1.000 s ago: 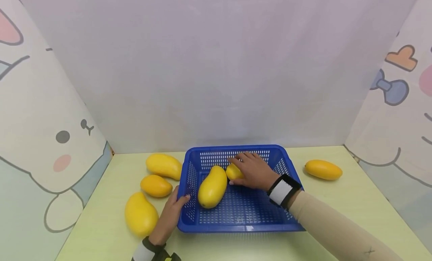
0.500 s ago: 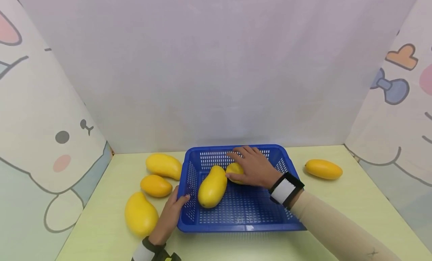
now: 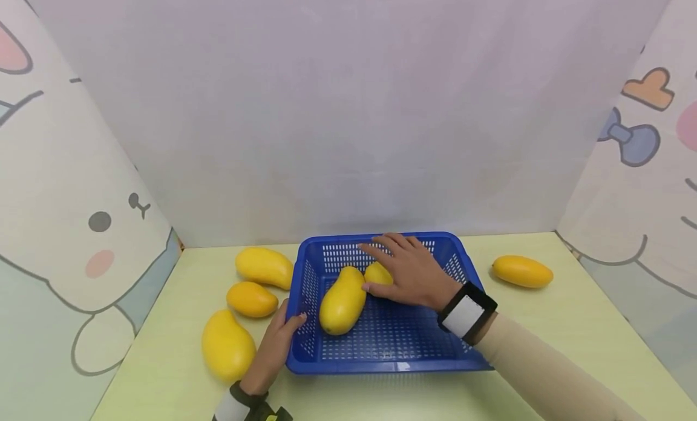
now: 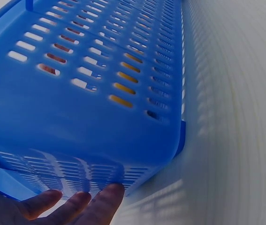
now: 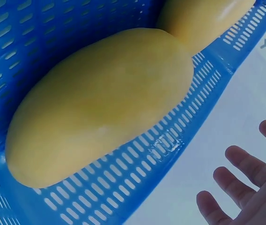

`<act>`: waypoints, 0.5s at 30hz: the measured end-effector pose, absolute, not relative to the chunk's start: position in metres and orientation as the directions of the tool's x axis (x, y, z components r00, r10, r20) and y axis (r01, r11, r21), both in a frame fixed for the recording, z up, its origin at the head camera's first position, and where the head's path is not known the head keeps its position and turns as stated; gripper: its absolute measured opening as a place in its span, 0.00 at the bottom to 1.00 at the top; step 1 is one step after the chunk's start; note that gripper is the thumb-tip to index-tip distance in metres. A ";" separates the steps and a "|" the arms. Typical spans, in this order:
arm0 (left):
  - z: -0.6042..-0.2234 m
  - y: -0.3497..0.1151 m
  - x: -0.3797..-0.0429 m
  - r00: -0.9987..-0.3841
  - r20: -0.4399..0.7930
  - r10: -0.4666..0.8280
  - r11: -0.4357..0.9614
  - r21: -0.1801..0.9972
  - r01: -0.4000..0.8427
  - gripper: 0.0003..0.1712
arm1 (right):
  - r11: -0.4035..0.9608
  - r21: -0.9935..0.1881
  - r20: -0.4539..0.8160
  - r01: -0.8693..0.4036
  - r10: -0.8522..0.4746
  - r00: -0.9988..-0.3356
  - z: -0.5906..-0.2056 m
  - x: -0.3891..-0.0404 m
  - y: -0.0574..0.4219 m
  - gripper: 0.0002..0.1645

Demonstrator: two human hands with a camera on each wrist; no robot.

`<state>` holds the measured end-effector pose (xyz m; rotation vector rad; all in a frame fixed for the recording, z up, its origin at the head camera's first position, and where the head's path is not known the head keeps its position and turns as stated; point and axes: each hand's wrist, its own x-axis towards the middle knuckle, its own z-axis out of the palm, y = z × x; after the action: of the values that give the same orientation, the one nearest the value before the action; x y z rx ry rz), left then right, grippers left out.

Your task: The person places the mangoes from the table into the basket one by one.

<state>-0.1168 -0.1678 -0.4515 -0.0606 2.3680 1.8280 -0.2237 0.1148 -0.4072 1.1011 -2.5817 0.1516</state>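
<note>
A blue plastic basket (image 3: 397, 366) stands on the table with two yellow mangoes inside. One mango (image 3: 343, 303) lies slanted in the left part. The other mango (image 3: 377, 274) is partly hidden by my right hand (image 3: 412, 277), which hovers over it with fingers spread. In the right wrist view, that hand's fingers (image 5: 245, 168) are straight and apart from the large near mango (image 5: 100, 103). My left hand (image 3: 276, 343) grips the basket's left rim, thumb over the edge. Its other fingertips (image 4: 107, 194) touch the basket's outer wall in the left wrist view.
Left of the basket lie three mangoes: a long one (image 3: 264, 267), a small orange-yellow one (image 3: 252, 299) and a plump one (image 3: 227, 346). Another mango (image 3: 523, 271) lies to its right. A pale back wall (image 3: 354, 137) and cartoon-printed side panels enclose the table.
My right hand has let go of the mango at the basket's back, spread its fingers and lifted slightly. The left hand and the basket have stayed in place.
</note>
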 end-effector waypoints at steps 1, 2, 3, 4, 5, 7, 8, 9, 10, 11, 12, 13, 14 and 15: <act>-0.451 -0.168 -0.117 -0.988 -0.139 0.063 0.254 0.960 -0.118 0.27 | 0.694 0.035 0.340 -0.719 -0.685 -0.644 -0.406 -0.223 0.115 0.44; -0.451 -0.168 -0.117 -0.989 -0.135 0.067 0.251 0.961 -0.114 0.28 | 0.692 0.040 0.340 -0.720 -0.687 -0.642 -0.406 -0.222 0.114 0.44; -0.451 -0.168 -0.116 -0.989 -0.131 0.071 0.246 0.963 -0.110 0.28 | 0.691 0.043 0.339 -0.722 -0.689 -0.640 -0.405 -0.220 0.114 0.44; -0.451 -0.168 -0.116 -0.989 -0.127 0.076 0.242 0.965 -0.105 0.28 | 0.691 0.047 0.337 -0.721 -0.690 -0.640 -0.404 -0.219 0.114 0.45; -0.450 -0.167 -0.116 -0.989 -0.124 0.081 0.237 0.966 -0.102 0.28 | 0.691 0.047 0.337 -0.721 -0.691 -0.640 -0.404 -0.218 0.114 0.45; -0.449 -0.167 -0.115 -0.989 -0.119 0.086 0.233 0.968 -0.096 0.28 | 0.692 0.054 0.338 -0.720 -0.691 -0.639 -0.403 -0.216 0.114 0.45; -0.449 -0.167 -0.115 -0.989 -0.123 0.084 0.232 0.968 -0.101 0.28 | 0.691 0.056 0.341 -0.721 -0.692 -0.636 -0.402 -0.215 0.114 0.45; -0.449 -0.166 -0.115 -0.989 -0.124 0.083 0.233 0.967 -0.102 0.28 | 0.689 0.057 0.344 -0.723 -0.693 -0.634 -0.402 -0.214 0.114 0.45; -0.448 -0.166 -0.115 -0.989 -0.124 0.083 0.233 0.967 -0.102 0.28 | 0.687 0.058 0.346 -0.724 -0.694 -0.631 -0.401 -0.214 0.114 0.45; -0.448 -0.166 -0.115 -0.989 -0.126 0.080 0.235 0.966 -0.104 0.28 | 0.685 0.057 0.349 -0.727 -0.695 -0.628 -0.401 -0.213 0.115 0.45; -0.448 -0.166 -0.115 -0.989 -0.125 0.080 0.234 0.967 -0.103 0.28 | 0.683 0.058 0.351 -0.728 -0.697 -0.625 -0.400 -0.212 0.115 0.45; -0.448 -0.166 -0.115 -0.989 -0.126 0.081 0.232 0.967 -0.104 0.28 | 0.680 0.057 0.354 -0.731 -0.698 -0.622 -0.400 -0.211 0.116 0.46; -0.448 -0.166 -0.115 -0.989 -0.125 0.080 0.231 0.967 -0.104 0.28 | 0.679 0.061 0.355 -0.731 -0.700 -0.620 -0.399 -0.210 0.116 0.46; -0.448 -0.166 -0.115 -0.989 -0.122 0.080 0.233 0.967 -0.101 0.28 | 0.679 0.063 0.356 -0.732 -0.700 -0.619 -0.398 -0.209 0.117 0.46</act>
<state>-0.1151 -0.1661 -0.4483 -0.0195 2.3480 1.8600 -0.2086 0.1167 -0.3984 1.1266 -2.5417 0.1241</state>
